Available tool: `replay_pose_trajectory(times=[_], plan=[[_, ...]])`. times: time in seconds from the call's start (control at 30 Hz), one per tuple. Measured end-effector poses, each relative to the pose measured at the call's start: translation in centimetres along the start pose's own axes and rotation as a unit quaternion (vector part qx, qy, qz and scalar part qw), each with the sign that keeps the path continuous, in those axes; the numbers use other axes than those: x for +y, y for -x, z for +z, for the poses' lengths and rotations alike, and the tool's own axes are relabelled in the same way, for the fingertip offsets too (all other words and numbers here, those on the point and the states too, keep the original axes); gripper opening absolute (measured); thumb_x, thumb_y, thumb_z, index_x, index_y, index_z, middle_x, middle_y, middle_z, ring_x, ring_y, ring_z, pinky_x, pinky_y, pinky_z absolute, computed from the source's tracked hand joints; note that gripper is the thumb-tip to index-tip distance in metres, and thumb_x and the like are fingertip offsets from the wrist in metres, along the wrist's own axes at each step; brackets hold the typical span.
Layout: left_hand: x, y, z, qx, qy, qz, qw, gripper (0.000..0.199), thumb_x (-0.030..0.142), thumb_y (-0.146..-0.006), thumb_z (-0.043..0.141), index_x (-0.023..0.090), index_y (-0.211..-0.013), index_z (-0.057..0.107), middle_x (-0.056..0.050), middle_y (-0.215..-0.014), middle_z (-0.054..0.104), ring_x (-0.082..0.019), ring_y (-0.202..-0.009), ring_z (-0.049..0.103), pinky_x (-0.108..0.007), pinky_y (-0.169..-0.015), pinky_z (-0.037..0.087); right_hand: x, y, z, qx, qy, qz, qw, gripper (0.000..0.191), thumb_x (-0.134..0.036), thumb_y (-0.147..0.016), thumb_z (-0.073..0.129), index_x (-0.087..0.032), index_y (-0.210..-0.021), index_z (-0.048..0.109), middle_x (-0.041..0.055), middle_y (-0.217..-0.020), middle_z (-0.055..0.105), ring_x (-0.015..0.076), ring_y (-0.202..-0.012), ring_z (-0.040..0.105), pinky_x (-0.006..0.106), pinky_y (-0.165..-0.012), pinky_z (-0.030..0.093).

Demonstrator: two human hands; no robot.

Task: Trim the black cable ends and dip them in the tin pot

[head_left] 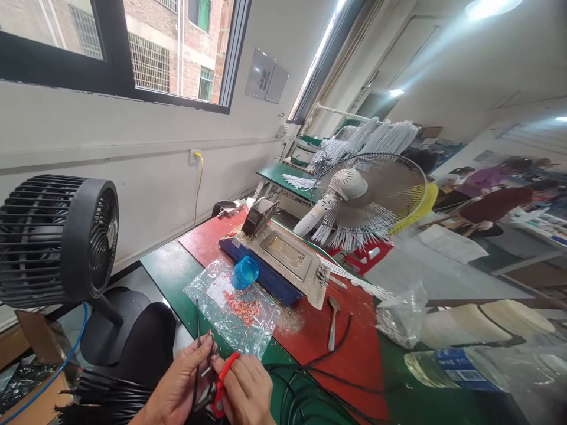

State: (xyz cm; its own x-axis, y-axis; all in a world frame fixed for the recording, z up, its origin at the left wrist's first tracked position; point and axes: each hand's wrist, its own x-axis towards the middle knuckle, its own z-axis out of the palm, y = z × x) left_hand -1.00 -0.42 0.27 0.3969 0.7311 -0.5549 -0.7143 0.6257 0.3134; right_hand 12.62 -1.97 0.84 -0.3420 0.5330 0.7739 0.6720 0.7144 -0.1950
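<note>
My left hand [179, 381] is closed on a thin black cable [198, 330], which stands up past the fingers. My right hand [250, 383] is wrapped round red-handled pliers [220, 386], with thumb and fingertips meeting the left hand's at the cable end. The jaws of the pliers are mostly hidden between the hands. Just beyond lies a clear plastic bag [208, 313] with many small red and yellow bits [243, 308] on it. A blue cup [245, 273] stands at the bag's far edge. A bundle of black cables [104, 395] lies by my lap.
A metal-topped blue machine [283, 260] sits on the red mat [354, 336], with a spoon [333, 321] nearby. Black cable [296, 389] coils at the front. A black fan [88, 236] stands left, a grey fan [349, 189] behind. A plastic jar [460, 369] lies right. People work at the far right.
</note>
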Motion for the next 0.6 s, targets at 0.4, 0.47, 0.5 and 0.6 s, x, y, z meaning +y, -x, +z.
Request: replay_pose_trajectory(times=[0.4, 0.47, 0.5, 0.6], plan=[[2.6, -2.0, -6.8, 0.015, -0.268, 0.186, 0.945, 0.045, 0.053, -0.075, 0.060, 0.018, -0.103, 0.066, 0.004, -0.055, 0.045, -0.004, -0.040, 0.026, -0.019, -0.039, 0.018, 10.2, -6.1, -2.0, 0.082, -0.053, 0.455, 0.885, 0.034, -0.046, -0.080, 0.056, -0.017, -0.090, 0.069, 0.0051, -0.078, 0.070, 0.0191, -0.070, 0.063, 0.026, -0.063, 0.048], [2.3, -3.0, -9.1, 0.021, -0.252, 0.189, 0.949, 0.046, 0.050, -0.073, 0.063, 0.023, -0.110, 0.063, 0.003, -0.057, 0.049, -0.004, -0.039, 0.028, -0.019, -0.037, 0.020, 11.3, -6.4, -1.2, 0.052, -0.024, 0.455, 0.889, 0.037, -0.049, -0.080, 0.053, -0.017, -0.089, 0.070, 0.0056, -0.078, 0.071, 0.0200, -0.072, 0.063, 0.026, -0.065, 0.047], [2.1, -3.4, -10.2, 0.025, -0.243, 0.195, 0.950, 0.046, 0.049, -0.071, 0.066, 0.025, -0.111, 0.063, 0.003, -0.057, 0.051, -0.004, -0.039, 0.030, -0.019, -0.038, 0.021, 11.7, -6.4, -0.8, 0.039, -0.011, 0.454, 0.890, 0.037, -0.049, -0.080, 0.052, -0.017, -0.088, 0.070, 0.0055, -0.077, 0.071, 0.0202, -0.071, 0.063, 0.026, -0.064, 0.046], [1.4, -4.1, -12.4, 0.026, -0.217, 0.184, 0.958, 0.049, 0.047, -0.062, 0.074, 0.023, -0.104, 0.067, 0.002, -0.052, 0.053, -0.006, -0.039, 0.034, -0.018, -0.036, 0.027, 12.4, -6.1, 0.3, 0.016, 0.004, 0.450, 0.893, 0.037, -0.048, -0.081, 0.050, -0.018, -0.086, 0.071, 0.0054, -0.072, 0.070, 0.0199, -0.067, 0.063, 0.025, -0.060, 0.045]])
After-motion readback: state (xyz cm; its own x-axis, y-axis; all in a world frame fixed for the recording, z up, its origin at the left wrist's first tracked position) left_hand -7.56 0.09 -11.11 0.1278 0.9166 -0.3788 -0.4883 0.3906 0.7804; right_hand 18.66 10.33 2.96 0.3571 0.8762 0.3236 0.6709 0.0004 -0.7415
